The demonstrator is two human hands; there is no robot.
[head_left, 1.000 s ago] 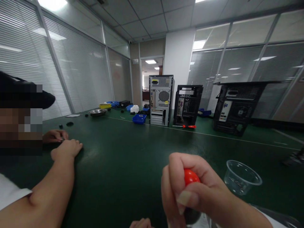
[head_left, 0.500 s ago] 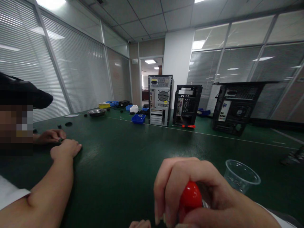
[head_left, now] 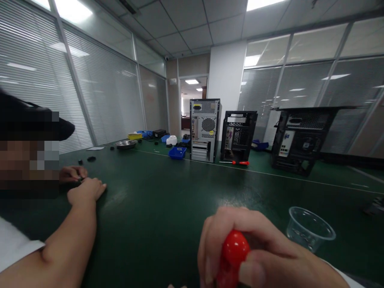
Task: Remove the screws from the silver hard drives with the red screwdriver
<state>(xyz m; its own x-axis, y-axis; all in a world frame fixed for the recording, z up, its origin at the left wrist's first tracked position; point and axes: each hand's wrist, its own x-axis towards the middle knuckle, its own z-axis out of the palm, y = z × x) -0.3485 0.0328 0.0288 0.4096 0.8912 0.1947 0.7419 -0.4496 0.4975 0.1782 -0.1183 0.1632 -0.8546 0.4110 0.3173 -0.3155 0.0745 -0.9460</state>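
Note:
My right hand (head_left: pixel 249 244) is wrapped round a red rounded handle (head_left: pixel 235 250) at the bottom right of the head view. The lower end of the handle runs out of the frame, so whatever it leads to is hidden. Of my left hand only a sliver of fingertips (head_left: pixel 177 286) shows at the bottom edge; its fingers are otherwise cut off. Right of my right hand a clear plastic cup (head_left: pixel 310 228) stands on the green table (head_left: pixel 144 220), with small pieces inside too blurred to name.
Three computer cases stand at the back: a silver one (head_left: pixel 205 130), a black one (head_left: pixel 238 136), and another black one (head_left: pixel 303 140). A red screwdriver (head_left: pixel 240 163) and a blue tray (head_left: pixel 177 153) lie near them. On the left, another person's forearm (head_left: pixel 79 224) rests on the table.
The view has shifted slightly, so the scene sits lower and farther right. My right hand's fingers and the red handle have turned a little. Less of my left hand shows.

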